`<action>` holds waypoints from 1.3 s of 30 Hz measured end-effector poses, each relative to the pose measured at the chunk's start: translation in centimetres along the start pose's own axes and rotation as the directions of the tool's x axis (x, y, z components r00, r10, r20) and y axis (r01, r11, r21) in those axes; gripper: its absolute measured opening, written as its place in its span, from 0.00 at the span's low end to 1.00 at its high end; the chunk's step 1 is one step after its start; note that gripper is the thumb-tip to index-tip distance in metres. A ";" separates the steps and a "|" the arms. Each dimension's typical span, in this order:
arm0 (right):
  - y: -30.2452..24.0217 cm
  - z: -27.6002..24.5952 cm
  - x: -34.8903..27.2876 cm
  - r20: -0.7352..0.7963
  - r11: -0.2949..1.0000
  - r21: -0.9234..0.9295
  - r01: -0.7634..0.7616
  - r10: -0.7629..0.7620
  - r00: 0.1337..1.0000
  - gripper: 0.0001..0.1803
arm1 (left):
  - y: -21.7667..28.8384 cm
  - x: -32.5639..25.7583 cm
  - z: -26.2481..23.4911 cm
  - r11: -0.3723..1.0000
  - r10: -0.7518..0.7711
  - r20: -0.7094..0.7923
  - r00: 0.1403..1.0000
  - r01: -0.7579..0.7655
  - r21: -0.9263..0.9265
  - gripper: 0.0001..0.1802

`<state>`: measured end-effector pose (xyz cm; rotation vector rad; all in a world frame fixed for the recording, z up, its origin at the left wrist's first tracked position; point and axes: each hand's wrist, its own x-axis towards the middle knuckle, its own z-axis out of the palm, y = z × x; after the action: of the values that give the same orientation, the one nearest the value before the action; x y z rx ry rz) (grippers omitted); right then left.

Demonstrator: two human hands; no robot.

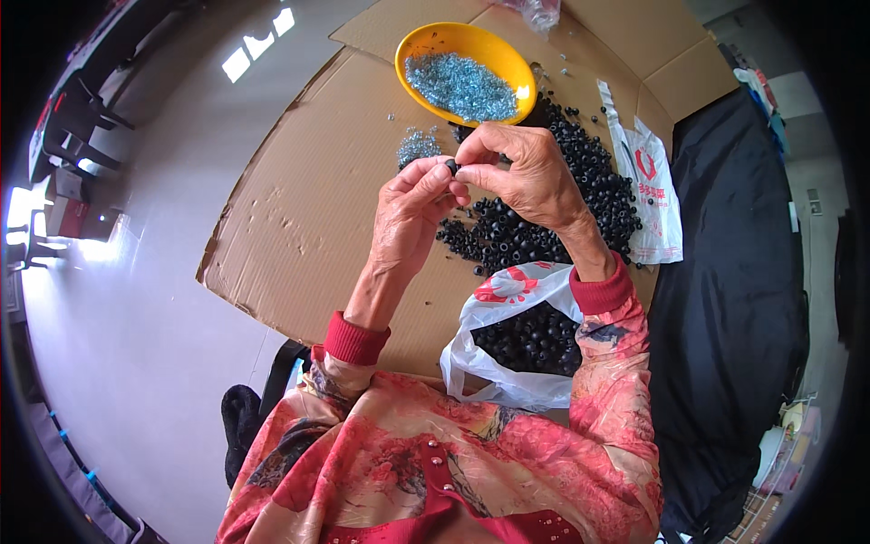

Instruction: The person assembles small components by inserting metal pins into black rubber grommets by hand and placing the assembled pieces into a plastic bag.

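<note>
My left hand (412,213) pinches a small black bead (451,168) between thumb and forefinger, above the cardboard. Close against it, my right hand (526,172) has thumb and fingers pressed together at the bead; whatever they hold is too small to make out. Behind my hands lies a little heap of clear bluish beads (418,145). A yellow bowl (405,56) of the same bluish beads (460,86) stands beyond. Black beads (517,231) of several sizes spread under and beside my right hand. Nearer me, an open white plastic bag (464,358) holds more black beads (535,340).
The flattened cardboard (299,181) forms the work surface. Another white plastic bag (654,195) with red print lies at its right side, beside a large black cloth-like cover (725,299). Clear plastic (541,13) sits at the far edge. Dark chairs (82,127) stand on the floor at left.
</note>
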<state>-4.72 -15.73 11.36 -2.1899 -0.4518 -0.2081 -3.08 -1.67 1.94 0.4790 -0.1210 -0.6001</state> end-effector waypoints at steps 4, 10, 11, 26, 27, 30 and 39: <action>-0.3 -0.3 0.2 0.070 0.999 0.015 -0.038 0.036 0.997 0.03 | 0.2 -0.2 0.0 0.997 0.021 0.010 1.000 -0.022 0.074 0.10; 1.1 -0.3 -1.1 0.071 0.969 0.185 -0.161 0.151 0.986 0.05 | -1.4 -0.4 -0.3 0.996 -0.089 0.092 0.992 0.091 -0.019 0.11; 1.5 -0.5 -1.3 0.093 0.967 0.164 -0.193 0.180 0.979 0.07 | -1.6 -0.4 -0.3 0.995 -0.092 0.097 0.991 0.095 -0.030 0.11; 11.7 0.5 -3.8 0.007 0.940 -0.266 -0.213 0.223 0.975 0.06 | 1.1 1.1 -3.6 0.990 -0.025 -0.037 0.999 0.020 -0.137 0.09; 12.1 1.0 -3.8 0.007 0.941 -0.258 -0.221 0.230 0.973 0.06 | 1.2 1.3 -3.9 0.988 -0.017 -0.020 1.000 0.013 -0.152 0.10; 13.0 2.3 -4.0 0.077 0.949 -0.291 -0.118 0.146 0.986 0.06 | 1.4 1.3 -4.5 0.985 -0.023 -0.023 0.999 0.019 -0.174 0.10; 12.4 3.7 -4.3 0.236 0.953 -0.303 -0.024 0.100 0.967 0.04 | 1.3 1.8 -4.4 0.987 -0.033 -0.048 0.998 0.025 -0.160 0.10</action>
<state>-3.86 -20.81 -1.31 -2.5380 -0.5157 0.0397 0.17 -0.05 -1.44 0.3409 -0.0172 -0.6201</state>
